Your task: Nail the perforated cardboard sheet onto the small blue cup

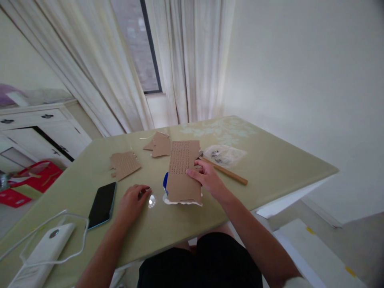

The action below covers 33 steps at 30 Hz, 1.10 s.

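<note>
A brown cardboard piece (183, 186) with rows of small punched holes lies in front of me, its near edge torn and white. My right hand (207, 176) grips its right edge, thumb on top. Part of a blue object (165, 182) sticks out from under its left side. To the left, my left hand (135, 200) rests low over the table with finger and thumb pinched together; whatever they hold is too small to make out. A hammer with a wooden handle (229, 173) lies just beyond my right hand, its head partly hidden.
Other torn cardboard pieces (127, 166) lie farther back. Behind the hammer is a clear plastic bag (225, 155) with small dark bits. A phone (103, 204) and a white power strip (45, 254) with a looped cable occupy the left side of the table (279, 160).
</note>
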{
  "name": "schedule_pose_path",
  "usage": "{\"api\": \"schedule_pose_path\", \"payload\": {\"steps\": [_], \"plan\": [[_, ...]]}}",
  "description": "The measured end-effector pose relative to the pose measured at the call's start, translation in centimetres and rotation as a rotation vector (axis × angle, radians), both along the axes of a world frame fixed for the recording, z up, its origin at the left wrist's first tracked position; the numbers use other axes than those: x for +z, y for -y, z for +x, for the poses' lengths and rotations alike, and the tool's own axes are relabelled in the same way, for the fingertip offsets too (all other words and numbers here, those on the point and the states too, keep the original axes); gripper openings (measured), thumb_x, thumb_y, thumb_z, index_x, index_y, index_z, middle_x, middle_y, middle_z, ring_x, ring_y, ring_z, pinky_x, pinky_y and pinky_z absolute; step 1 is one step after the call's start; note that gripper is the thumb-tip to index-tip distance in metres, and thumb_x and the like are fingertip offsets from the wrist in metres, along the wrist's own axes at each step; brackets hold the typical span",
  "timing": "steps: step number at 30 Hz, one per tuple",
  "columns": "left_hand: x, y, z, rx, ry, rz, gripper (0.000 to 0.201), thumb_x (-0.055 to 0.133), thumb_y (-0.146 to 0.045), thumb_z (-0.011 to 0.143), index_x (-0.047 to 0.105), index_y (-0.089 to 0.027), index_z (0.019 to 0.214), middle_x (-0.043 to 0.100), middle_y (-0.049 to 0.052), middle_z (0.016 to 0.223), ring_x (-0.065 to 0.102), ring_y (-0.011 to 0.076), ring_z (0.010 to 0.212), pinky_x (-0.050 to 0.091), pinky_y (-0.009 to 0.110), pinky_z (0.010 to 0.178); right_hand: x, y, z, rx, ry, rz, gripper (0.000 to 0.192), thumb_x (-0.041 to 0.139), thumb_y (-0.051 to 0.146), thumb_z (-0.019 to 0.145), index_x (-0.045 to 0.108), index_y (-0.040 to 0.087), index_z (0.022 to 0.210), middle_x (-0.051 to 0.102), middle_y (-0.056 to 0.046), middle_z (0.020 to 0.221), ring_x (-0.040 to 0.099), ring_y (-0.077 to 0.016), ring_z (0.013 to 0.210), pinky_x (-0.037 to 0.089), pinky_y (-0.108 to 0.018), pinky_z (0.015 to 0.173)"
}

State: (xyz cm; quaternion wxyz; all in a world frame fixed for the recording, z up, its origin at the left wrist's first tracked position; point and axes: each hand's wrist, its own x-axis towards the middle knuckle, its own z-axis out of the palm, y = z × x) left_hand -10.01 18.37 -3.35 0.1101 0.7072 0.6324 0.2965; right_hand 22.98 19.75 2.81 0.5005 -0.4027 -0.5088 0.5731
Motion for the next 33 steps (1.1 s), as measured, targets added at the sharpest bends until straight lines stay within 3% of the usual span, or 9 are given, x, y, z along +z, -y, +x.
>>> {"api": "schedule_pose_path", "payload": {"steps": [4,7,9,11,14,19,25,28,33], "plan": [[0.4,0.3,0.7,-0.125,0.060,0.054,0.058,0.070,-0.068,0.094,0.078,-0.023,0.130,0.075,0.016,0.134,0.067,0.0376,0.129,0.052,0.057,0.115,0.3,-3.9,0.3,0.105,-0.087,-0.071,0.038,0.098,0.045,0.075,0.080,0.019,0.096,0.085,-0.005,0.091,0.077,-0.0189,0.078,0.059,-0.026,0.069],[1.5,-0.9,2.7,-0.406,0.194,-0.039,0.111,0.093,-0.067,0.077,0.045,-0.028,0.169,0.048,0.018,0.173,0.045,0.0412,0.160,0.040,0.062,0.130,1.0,-7.2,0.5,0.196,-0.178,-0.183,0.036,0.100,0.040,0.071,0.081,0.018,0.092,0.084,-0.007,0.087,0.077,-0.0203,0.074,0.061,-0.030,0.069],[2.1,-2.3,4.5,-0.527,0.288,-0.161,0.130,0.099,-0.065,0.070,0.032,-0.026,0.174,0.039,0.021,0.178,0.039,0.0437,0.164,0.035,0.064,0.133,1.2,-8.7,0.6,0.204,-0.195,-0.202,0.039,0.100,0.041,0.069,0.081,0.017,0.092,0.084,-0.008,0.086,0.076,-0.0208,0.072,0.062,-0.032,0.069],[2.3,-3.7,6.3,-0.593,0.390,-0.261,0.125,0.100,-0.062,0.070,0.036,-0.023,0.171,0.048,0.022,0.172,0.049,0.0439,0.158,0.039,0.063,0.132,0.9,-9.2,0.7,0.198,-0.206,-0.210,0.044,0.101,0.045,0.066,0.081,0.016,0.093,0.084,-0.009,0.086,0.076,-0.0206,0.071,0.062,-0.032,0.069],[2.0,-4.5,8.5,-0.557,0.494,-0.279,0.109,0.098,-0.056,0.074,0.044,-0.022,0.163,0.060,0.020,0.161,0.058,0.0420,0.150,0.044,0.059,0.129,-0.2,-8.8,1.1,0.183,-0.204,-0.217,0.050,0.103,0.048,0.062,0.082,0.016,0.095,0.085,-0.009,0.088,0.077,-0.0203,0.073,0.061,-0.031,0.071],[0.6,-2.3,9.8,-0.388,0.537,-0.207,0.105,0.096,-0.048,0.078,0.038,-0.027,0.163,0.061,0.019,0.158,0.061,0.0427,0.145,0.049,0.062,0.125,-1.5,-8.0,1.1,0.092,-0.210,-0.249,0.052,0.105,0.046,0.061,0.083,0.018,0.097,0.085,-0.006,0.090,0.077,-0.0200,0.075,0.060,-0.032,0.075],[-0.7,-0.6,9.1,-0.398,0.461,-0.138,0.115,0.094,-0.045,0.082,0.025,-0.036,0.173,0.054,0.017,0.165,0.057,0.0472,0.150,0.052,0.067,0.123,-1.9,-7.6,-0.4,0.058,-0.134,-0.318,0.049,0.105,0.050,0.061,0.081,0.017,0.087,0.083,-0.006,0.087,0.073,-0.0198,0.072,0.056,-0.033,0.072],[-1.3,-0.5,8.9,-0.422,0.407,-0.117,0.128,0.093,-0.048,0.084,0.006,-0.041,0.179,0.045,0.017,0.175,0.051,0.0491,0.156,0.052,0.069,0.124,-2.3,-7.3,-0.7,0.068,-0.027,-0.297,0.046,0.102,0.055,0.066,0.077,0.018,0.081,0.080,-0.004,0.084,0.067,-0.0173,0.069,0.051,-0.031,0.066],[-2.5,-0.5,8.6,-0.399,0.367,-0.059,0.144,0.095,-0.052,0.081,-0.010,-0.044,0.178,0.039,0.014,0.181,0.051,0.0501,0.156,0.055,0.072,0.121,-2.7,-7.0,-0.6,0.091,0.143,-0.200,0.043,0.093,0.059,0.079,0.080,0.020,0.093,0.079,-0.005,0.092,0.068,-0.0200,0.080,0.052,-0.032,0.070]]}}
